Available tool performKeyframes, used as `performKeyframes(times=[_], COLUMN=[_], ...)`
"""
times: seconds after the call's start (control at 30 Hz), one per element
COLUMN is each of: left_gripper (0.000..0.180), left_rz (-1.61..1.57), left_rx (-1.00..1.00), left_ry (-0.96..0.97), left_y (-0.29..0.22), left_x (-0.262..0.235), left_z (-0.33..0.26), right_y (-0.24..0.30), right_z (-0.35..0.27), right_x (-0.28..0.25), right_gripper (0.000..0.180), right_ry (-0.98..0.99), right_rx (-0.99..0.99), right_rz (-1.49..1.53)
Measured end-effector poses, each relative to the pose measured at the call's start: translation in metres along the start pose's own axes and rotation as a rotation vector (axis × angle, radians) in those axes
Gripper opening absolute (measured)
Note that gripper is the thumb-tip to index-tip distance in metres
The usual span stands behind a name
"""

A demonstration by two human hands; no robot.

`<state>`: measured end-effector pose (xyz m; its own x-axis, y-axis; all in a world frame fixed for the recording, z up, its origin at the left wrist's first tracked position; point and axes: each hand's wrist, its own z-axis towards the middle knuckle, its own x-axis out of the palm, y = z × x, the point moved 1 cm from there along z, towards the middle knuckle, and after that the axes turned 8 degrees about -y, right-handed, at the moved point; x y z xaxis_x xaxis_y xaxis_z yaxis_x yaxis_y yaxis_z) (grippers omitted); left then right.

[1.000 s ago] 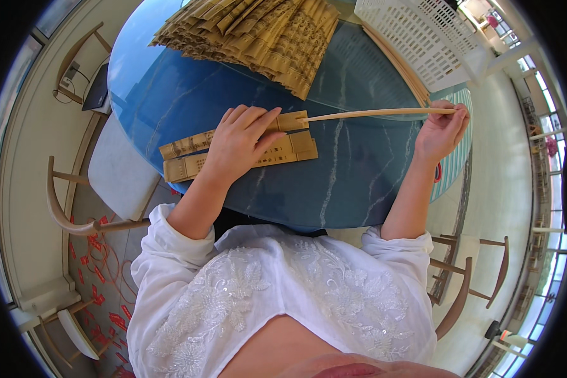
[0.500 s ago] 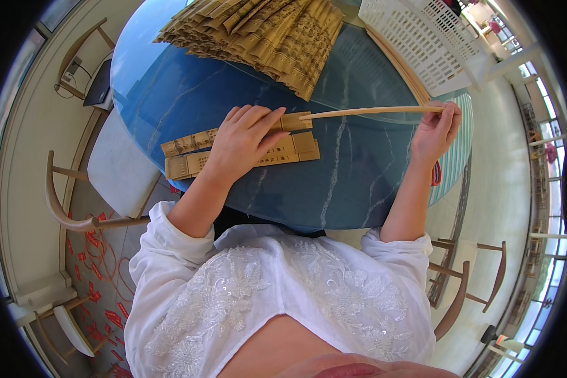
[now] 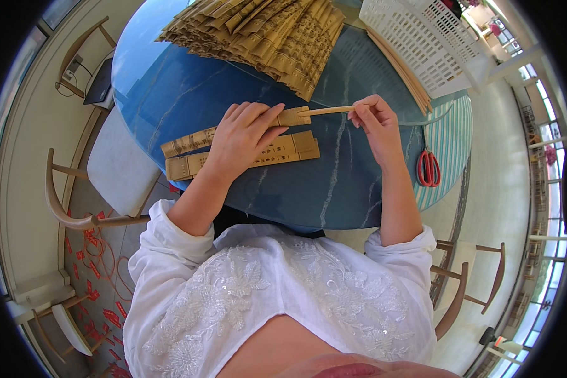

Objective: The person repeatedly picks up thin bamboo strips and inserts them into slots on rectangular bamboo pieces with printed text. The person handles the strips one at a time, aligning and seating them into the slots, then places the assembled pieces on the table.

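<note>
My left hand point(image 3: 233, 143) is closed on a folded strip of pleated golden paper point(image 3: 291, 117), pinned against the blue table, thumb and fingers near its right end. A thin pale wooden stick point(image 3: 327, 111) runs into that end. Between thumb and fingertips, my right hand point(image 3: 379, 129) pinches the stick's outer end. Just below the held strip lies a second folded golden strip point(image 3: 299, 148), with printed marks on it. How far the stick reaches inside the paper is hidden.
A heap of pleated golden papers point(image 3: 264, 44) lies at the table's far side. Beside it stands a white perforated basket point(image 3: 422, 47), with several loose wooden sticks point(image 3: 400, 70) along its near side. Red-handled scissors point(image 3: 428, 169) lie near the right edge of the table point(image 3: 283, 201).
My right hand has moved left with the stick, and a much shorter length now shows outside the paper. The scissors have come fully into view. My left hand has barely moved.
</note>
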<state>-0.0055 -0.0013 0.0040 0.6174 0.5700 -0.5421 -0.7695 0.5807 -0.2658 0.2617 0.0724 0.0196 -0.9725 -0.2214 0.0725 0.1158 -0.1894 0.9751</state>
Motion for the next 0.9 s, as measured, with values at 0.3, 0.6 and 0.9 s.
performKeyframes(times=[0.3,0.6,0.9], left_gripper=[0.049,0.044,0.046], left_rz=[0.089,0.113,0.052], left_rx=[0.021,0.017,0.106], left_ry=[0.018,0.007,0.016], left_y=[-0.012,-0.007,-0.017], left_x=[-0.004,-0.003,-0.002], left_z=[0.005,0.003,0.002], right_y=[-0.004,0.005,-0.001], right_z=[-0.003,-0.001,-0.009], right_x=[0.006,-0.003,0.017], right_gripper=[0.013,0.034,0.043], right_ry=[0.026,0.015,0.3], right_rx=[0.054,0.234,0.533], right_rz=[-0.065,0.354,0.479])
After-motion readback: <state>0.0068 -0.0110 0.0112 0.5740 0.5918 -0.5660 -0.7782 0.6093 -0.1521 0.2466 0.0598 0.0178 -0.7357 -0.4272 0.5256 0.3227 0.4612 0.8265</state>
